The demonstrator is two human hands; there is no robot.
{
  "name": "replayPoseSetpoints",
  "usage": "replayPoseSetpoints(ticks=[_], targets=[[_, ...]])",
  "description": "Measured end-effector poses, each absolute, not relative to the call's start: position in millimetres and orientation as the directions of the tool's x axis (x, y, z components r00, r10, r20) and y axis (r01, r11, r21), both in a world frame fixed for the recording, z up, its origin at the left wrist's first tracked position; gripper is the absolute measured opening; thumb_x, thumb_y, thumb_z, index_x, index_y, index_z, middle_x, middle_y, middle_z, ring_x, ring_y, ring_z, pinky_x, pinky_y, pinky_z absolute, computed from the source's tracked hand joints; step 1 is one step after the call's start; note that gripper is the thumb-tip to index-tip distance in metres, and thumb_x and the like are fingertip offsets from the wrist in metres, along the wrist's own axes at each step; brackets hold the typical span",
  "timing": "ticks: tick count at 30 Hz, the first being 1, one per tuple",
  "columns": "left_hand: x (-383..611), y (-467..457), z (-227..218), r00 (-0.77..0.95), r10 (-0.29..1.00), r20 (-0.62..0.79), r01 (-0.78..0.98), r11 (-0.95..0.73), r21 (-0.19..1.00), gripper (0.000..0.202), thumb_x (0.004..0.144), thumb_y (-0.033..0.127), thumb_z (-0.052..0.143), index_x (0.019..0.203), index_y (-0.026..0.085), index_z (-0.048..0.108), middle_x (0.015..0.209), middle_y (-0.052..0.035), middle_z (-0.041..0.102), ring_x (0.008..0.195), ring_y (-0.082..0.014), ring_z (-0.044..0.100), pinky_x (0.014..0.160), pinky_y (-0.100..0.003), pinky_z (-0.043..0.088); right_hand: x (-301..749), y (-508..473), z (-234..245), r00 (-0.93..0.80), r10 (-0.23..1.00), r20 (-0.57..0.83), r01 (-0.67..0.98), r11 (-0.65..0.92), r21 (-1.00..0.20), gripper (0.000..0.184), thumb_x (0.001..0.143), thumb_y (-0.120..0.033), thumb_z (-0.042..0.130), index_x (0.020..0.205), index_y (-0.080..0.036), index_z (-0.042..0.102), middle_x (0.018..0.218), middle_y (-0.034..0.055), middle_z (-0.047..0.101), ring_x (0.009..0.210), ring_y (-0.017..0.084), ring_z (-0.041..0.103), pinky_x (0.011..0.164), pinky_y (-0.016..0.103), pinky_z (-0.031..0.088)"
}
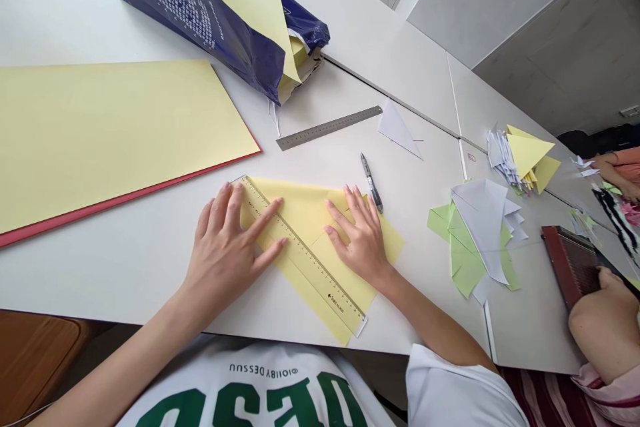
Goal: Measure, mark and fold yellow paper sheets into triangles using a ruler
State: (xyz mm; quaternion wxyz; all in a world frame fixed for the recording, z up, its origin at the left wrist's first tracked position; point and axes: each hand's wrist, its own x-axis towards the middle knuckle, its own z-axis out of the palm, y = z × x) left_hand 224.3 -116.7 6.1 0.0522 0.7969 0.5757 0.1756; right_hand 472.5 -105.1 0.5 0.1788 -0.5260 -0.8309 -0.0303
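Your left hand [220, 247] lay open and spread, resting across the upper end of the clear ruler [320, 277], which ran diagonally over the yellow paper [305, 203] on the worktop [125, 273] in front of you. Your right hand [359, 238], open too, rested on the yellow paper to the right of the clear ruler. A pen [371, 183] lay just beside that hand, with a metal ruler [330, 128] and a white paper triangle [399, 131] beyond it, and a blue package [200, 20] sat farther back
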Motion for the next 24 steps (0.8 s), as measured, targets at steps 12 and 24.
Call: replayPoseSetpoints(ticks=[12, 24], targets=[[228, -116, 14, 0.261, 0.953, 0.151, 0.891, -0.298, 0.342, 0.056, 0.094, 0.056, 0.039, 0.145, 0.033, 0.043, 0.161, -0.0073, 0.012, 0.149, -0.0407, 0.011, 0.121, -0.057, 0.014, 471, -101, 8, -0.614, 0.774, 0.155, 0.763, 0.632, -0.136, 0.04, 0.101, -0.033, 0.042, 0.139, -0.033, 0.053, 0.155, -0.0033, 0.039, 0.151, 0.019, 0.018, 0.123, 0.048, 0.026], [243, -117, 28, 0.247, 0.967, 0.062, 0.89, -0.252, 0.38, 0.068, 0.09, 0.068, 0.04, 0.148, 0.032, 0.038, 0.16, -0.0086, 0.009, 0.151, -0.0377, 0.002, 0.122, -0.054, 0.006, 476, -98, 16, -0.636, 0.759, 0.139, 0.747, 0.65, -0.14, 0.04, 0.103, -0.039, 0.04, 0.141, -0.028, 0.05, 0.154, -0.0036, 0.04, 0.15, 0.016, 0.021, 0.125, 0.039, 0.021]])
